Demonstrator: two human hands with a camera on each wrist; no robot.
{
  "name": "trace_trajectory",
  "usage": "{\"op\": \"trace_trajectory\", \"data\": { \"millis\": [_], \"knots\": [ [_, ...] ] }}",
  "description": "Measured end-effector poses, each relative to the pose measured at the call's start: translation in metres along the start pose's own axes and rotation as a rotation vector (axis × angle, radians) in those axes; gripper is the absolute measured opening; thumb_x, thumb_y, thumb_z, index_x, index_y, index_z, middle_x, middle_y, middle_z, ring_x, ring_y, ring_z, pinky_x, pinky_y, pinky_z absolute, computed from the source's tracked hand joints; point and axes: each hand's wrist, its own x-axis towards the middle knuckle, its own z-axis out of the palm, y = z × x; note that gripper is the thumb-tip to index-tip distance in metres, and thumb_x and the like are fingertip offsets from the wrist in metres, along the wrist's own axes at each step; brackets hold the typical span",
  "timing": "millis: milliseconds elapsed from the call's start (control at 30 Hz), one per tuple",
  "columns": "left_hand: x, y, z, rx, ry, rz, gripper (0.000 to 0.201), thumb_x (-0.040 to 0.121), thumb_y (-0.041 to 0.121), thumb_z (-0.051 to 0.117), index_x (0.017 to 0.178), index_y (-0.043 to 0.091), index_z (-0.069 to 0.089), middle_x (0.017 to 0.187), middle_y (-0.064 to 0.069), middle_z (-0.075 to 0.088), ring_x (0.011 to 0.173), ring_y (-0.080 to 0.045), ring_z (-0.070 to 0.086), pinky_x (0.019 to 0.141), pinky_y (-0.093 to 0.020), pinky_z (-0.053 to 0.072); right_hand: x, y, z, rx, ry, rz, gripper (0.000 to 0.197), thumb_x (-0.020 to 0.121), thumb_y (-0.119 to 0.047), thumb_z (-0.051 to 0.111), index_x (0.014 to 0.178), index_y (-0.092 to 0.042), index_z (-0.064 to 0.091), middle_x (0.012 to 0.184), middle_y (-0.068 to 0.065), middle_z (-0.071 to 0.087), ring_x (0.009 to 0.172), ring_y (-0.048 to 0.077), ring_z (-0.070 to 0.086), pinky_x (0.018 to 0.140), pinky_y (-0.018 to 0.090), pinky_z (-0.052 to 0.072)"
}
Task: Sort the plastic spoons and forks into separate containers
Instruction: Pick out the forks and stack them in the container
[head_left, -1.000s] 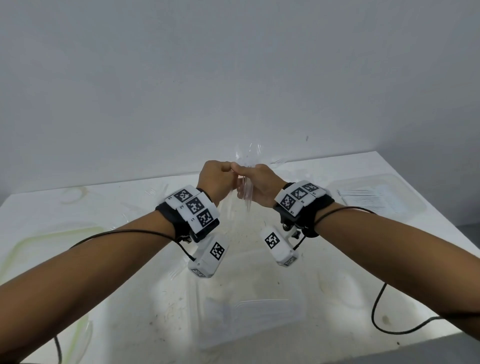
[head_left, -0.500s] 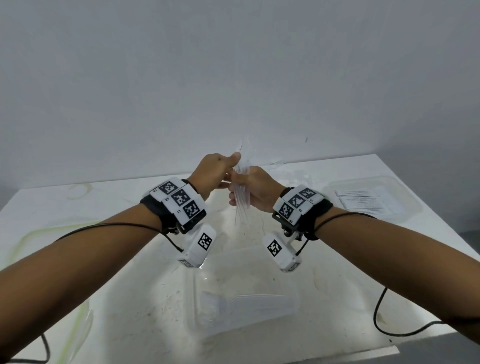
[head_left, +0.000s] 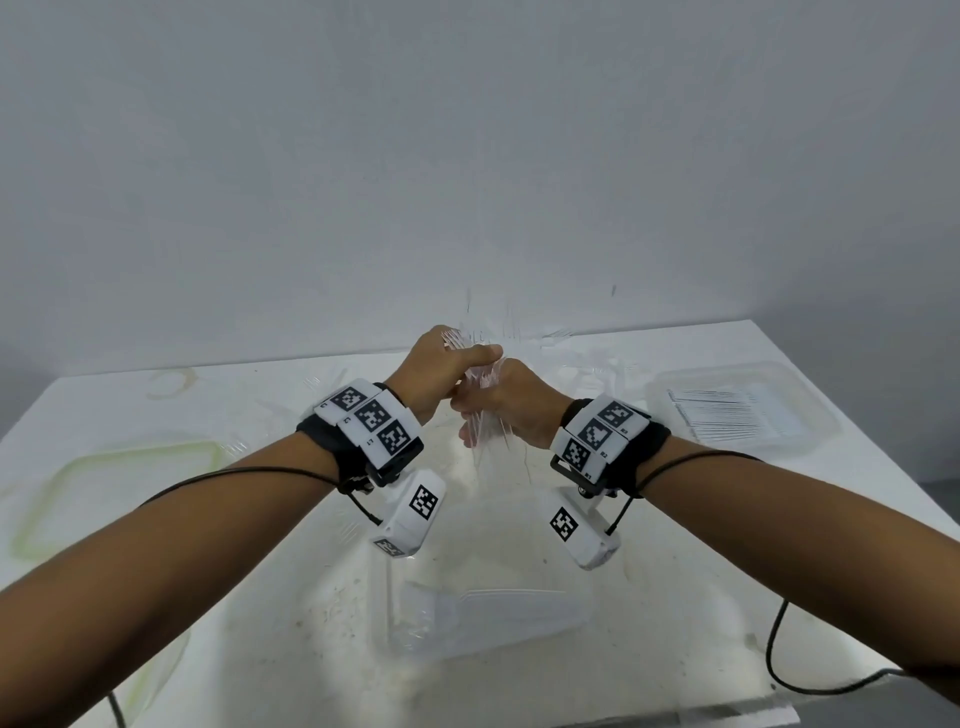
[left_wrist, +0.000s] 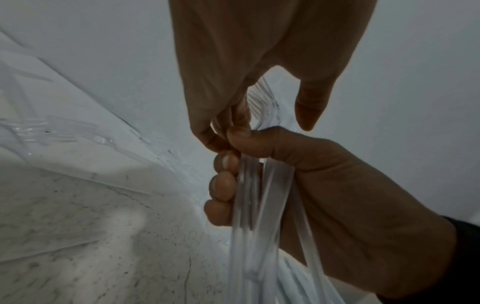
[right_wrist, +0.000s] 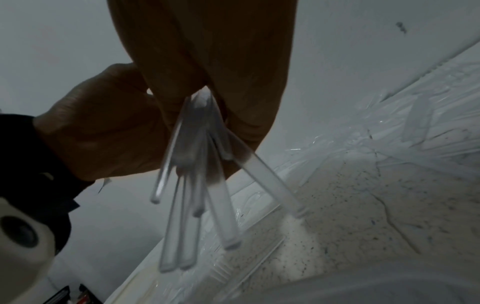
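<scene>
- both hands are raised together above the middle of the table (head_left: 291, 613), and they've shifted since a second ago — back then the knuckles were simply pressed together, now the left hand (head_left: 434, 371) has slid over the top of the clear bundle.
- the right hand (head_left: 506, 408) is clenched around a bundle of clear plastic forks (right_wrist: 197, 185), handles hanging down and splayed like a fan; in the left wrist view its fingers (left_wrist: 223, 185) wrap the stems tight.
- the left hand's fingers are pinched on the tine ends (left_wrist: 261, 102) sticking up out of that fist — i'd guess it's squaring them up or teasing one out, hard to say which.
- half a second back the bundle stood taller and looser between the hands; now it looks more gathered, so the sorting seems to be at the collecting stage, nothing dropped off yet.
- the near container (head_left: 571, 618) below the wrists already holds some clear cutlery; the far-right container (head_left: 810, 441) holds a neat row of pieces.
- more loose clear cutlery (head_left: 582, 358) lies at the back edge, so there's work left.
</scene>
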Motion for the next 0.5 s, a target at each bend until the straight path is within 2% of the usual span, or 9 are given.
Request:
{"op": "trace_trajectory", "data": {
  "millis": [33, 67, 133, 167, 200, 233, 300, 433, 500],
  "knots": [
    [-0.001, -0.002, 0.000, 0.001, 0.006, 0.007, 0.020, 0.084, 0.018, 0.069, 0.082, 0.001, 0.059, 0.071, -0.012, 0.058, 0.053, -0.016, 0.057, 0.050, -0.021, 0.041, -0.002, 0.000, 0.001, -0.011, -0.009, 0.004, 0.008, 0.086, 0.008, 0.055, 0.090, 0.001, 0.055, 0.073, 0.018, 0.051, 0.052, 0.030, 0.060, 0.054, 0.035, 0.054],
    [-0.002, -0.004, 0.001, -0.007, 0.018, 0.007, 0.032, 0.081, 0.024, 0.074, 0.090, -0.001, 0.057, 0.075, -0.013, 0.060, 0.053, -0.016, 0.059, 0.049, -0.021, 0.042, -0.003, 0.000, 0.002, -0.020, -0.016, 0.013, 0.009, 0.088, 0.008, 0.053, 0.092, 0.000, 0.055, 0.072, 0.019, 0.052, 0.051, 0.030, 0.060, 0.053, 0.035, 0.054],
    [-0.005, -0.006, 0.002, -0.005, 0.068, -0.016, 0.070, 0.066, 0.038, 0.085, 0.111, -0.001, 0.049, 0.090, -0.014, 0.065, 0.068, -0.019, 0.067, 0.051, -0.023, 0.046, -0.005, 0.000, 0.005, -0.025, -0.019, 0.021, 0.011, 0.089, 0.009, 0.051, 0.096, 0.000, 0.053, 0.070, 0.019, 0.053, 0.047, 0.028, 0.058, 0.050, 0.035, 0.054],
    [-0.007, -0.005, 0.002, 0.007, 0.097, -0.022, 0.076, 0.063, 0.038, 0.086, 0.117, 0.003, 0.046, 0.096, -0.013, 0.066, 0.076, -0.022, 0.067, 0.053, -0.025, 0.047, -0.006, 0.000, 0.006, -0.021, -0.014, 0.016, 0.012, 0.089, 0.009, 0.051, 0.096, -0.001, 0.052, 0.069, 0.019, 0.053, 0.045, 0.027, 0.057, 0.050, 0.035, 0.053],
    [-0.008, -0.005, 0.003, 0.014, 0.113, -0.006, 0.067, 0.066, 0.033, 0.083, 0.114, 0.002, 0.047, 0.094, -0.014, 0.065, 0.076, -0.026, 0.065, 0.051, -0.025, 0.045, -0.007, 0.001, 0.007, -0.012, -0.012, 0.011, 0.012, 0.089, 0.009, 0.052, 0.094, -0.001, 0.052, 0.069, 0.019, 0.052, 0.045, 0.027, 0.056, 0.050, 0.034, 0.052],
    [-0.008, -0.006, 0.003, 0.019, 0.104, 0.015, 0.050, 0.070, 0.026, 0.076, 0.101, -0.004, 0.050, 0.085, -0.019, 0.061, 0.068, -0.031, 0.059, 0.046, -0.024, 0.040, -0.008, 0.001, 0.008, 0.004, -0.018, 0.008, 0.010, 0.088, 0.008, 0.053, 0.090, -0.001, 0.053, 0.068, 0.019, 0.052, 0.046, 0.027, 0.056, 0.050, 0.034, 0.052],
    [-0.010, -0.005, 0.002, 0.013, 0.058, 0.061, 0.028, 0.071, 0.016, 0.063, 0.074, -0.008, 0.049, 0.070, -0.018, 0.051, 0.056, -0.028, 0.046, 0.041, -0.021, 0.031, -0.011, 0.003, 0.008, 0.054, -0.049, 0.013, 0.010, 0.088, 0.005, 0.058, 0.081, -0.002, 0.055, 0.067, 0.017, 0.054, 0.050, 0.027, 0.058, 0.054, 0.035, 0.053],
    [-0.018, -0.010, -0.005, -0.141, -0.041, 0.026, 0.011, 0.084, 0.007, 0.061, 0.077, 0.005, 0.053, 0.067, -0.011, 0.056, 0.054, -0.021, 0.054, 0.049, -0.026, 0.042, -0.017, 0.007, 0.004, 0.185, -0.135, 0.080, 0.007, 0.092, -0.003, 0.059, 0.087, -0.005, 0.056, 0.069, 0.014, 0.056, 0.058, 0.026, 0.059, 0.060, 0.035, 0.053],
    [-0.024, -0.010, -0.007, -0.146, -0.069, 0.028, 0.012, 0.090, 0.004, 0.055, 0.078, 0.002, 0.055, 0.065, -0.009, 0.057, 0.050, -0.019, 0.054, 0.049, -0.027, 0.043, -0.021, 0.008, 0.003, 0.212, -0.160, 0.094, 0.007, 0.093, -0.005, 0.059, 0.086, -0.006, 0.056, 0.071, 0.013, 0.057, 0.059, 0.024, 0.060, 0.061, 0.034, 0.053]
  ]
}}
